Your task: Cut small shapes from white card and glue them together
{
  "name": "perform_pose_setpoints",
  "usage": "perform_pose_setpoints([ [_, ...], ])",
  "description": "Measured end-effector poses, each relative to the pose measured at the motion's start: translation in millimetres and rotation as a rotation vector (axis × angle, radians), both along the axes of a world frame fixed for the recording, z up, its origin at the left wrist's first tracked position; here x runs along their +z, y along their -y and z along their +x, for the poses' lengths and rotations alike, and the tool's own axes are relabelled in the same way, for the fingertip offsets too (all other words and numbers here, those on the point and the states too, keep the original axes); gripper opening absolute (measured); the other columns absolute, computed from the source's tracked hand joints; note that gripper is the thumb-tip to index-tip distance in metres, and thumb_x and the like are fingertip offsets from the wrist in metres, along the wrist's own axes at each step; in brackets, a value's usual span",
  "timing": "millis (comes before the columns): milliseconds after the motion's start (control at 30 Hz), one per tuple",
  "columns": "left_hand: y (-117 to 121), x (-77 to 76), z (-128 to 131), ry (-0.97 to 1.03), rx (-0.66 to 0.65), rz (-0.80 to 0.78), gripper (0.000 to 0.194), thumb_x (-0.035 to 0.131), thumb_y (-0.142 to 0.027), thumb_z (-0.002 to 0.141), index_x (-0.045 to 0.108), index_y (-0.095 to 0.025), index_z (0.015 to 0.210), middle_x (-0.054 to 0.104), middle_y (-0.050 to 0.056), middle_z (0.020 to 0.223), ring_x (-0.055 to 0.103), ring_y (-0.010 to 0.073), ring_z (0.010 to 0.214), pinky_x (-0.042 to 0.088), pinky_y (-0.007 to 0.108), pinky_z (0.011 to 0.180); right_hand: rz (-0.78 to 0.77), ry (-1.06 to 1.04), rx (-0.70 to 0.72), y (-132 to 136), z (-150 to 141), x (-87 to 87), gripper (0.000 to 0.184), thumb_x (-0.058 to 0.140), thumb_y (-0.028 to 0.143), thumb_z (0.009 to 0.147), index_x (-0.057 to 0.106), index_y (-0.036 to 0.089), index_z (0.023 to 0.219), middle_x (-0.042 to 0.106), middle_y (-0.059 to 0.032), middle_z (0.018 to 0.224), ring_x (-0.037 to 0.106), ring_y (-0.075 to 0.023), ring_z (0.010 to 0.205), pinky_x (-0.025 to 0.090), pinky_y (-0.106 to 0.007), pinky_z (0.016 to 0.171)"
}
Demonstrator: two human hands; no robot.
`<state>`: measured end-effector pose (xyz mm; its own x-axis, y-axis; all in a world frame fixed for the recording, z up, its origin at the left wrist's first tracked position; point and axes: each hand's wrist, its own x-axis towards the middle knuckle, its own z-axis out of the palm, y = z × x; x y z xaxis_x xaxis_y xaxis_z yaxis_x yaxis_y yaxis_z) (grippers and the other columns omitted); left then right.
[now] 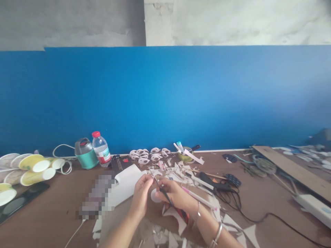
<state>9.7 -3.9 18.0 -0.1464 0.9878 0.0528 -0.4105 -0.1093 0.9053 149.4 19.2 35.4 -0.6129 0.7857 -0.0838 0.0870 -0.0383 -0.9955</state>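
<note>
My right hand (172,193) is closed around scissors (165,194) with black and red handles. Their thin blades point up and left, toward the fingertips of my left hand (141,187). Those left fingers are pinched together at the blades, and what they hold is too small to make out. A round white piece (156,195) shows between the two hands, by my right fingers. Beneath my right wrist lies a curved white paper offcut (176,218). A sheet of white paper (125,187) rests just left of my left hand.
White bird-head-like cutouts (150,155) sit at the back, beside heaped paper scraps (181,172). A water bottle (101,150), teal container (86,156) and paper cups (33,168) stand left. Right are a glue gun (216,184), its black cord (269,214) and a power strip (314,206).
</note>
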Motion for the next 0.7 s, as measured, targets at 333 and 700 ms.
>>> perform_pose_setpoints([
  [333, 1.4, -1.0, -0.4, 0.016, 0.029, -0.005, 0.019, 0.063, -0.027, 0.073, 0.051, -0.017, 0.061, 0.054, -0.004, 0.058, 0.048, 0.0113, 0.058, 0.037, 0.021, 0.056, -0.004, -0.027, 0.006, 1.8, -1.4, 3.3, 0.045, 0.071, 0.055, 0.063, 0.052, 0.016, 0.077, 0.052, 0.0062, 0.056, 0.045, -0.0045, 0.038, 0.037, -0.016, 0.035],
  [700, 2.5, 4.3, 1.4, 0.036, 0.008, 0.001, 0.021, 0.062, -0.026, 0.074, 0.050, -0.018, 0.059, 0.055, -0.004, 0.057, 0.050, 0.0115, 0.057, 0.038, 0.021, 0.055, 0.012, 0.003, 0.007, 0.2, -0.3, 1.9, 0.044, 0.070, 0.054, 0.065, 0.052, 0.016, 0.079, 0.051, 0.0060, 0.057, 0.044, -0.0050, 0.040, 0.038, -0.017, 0.036],
])
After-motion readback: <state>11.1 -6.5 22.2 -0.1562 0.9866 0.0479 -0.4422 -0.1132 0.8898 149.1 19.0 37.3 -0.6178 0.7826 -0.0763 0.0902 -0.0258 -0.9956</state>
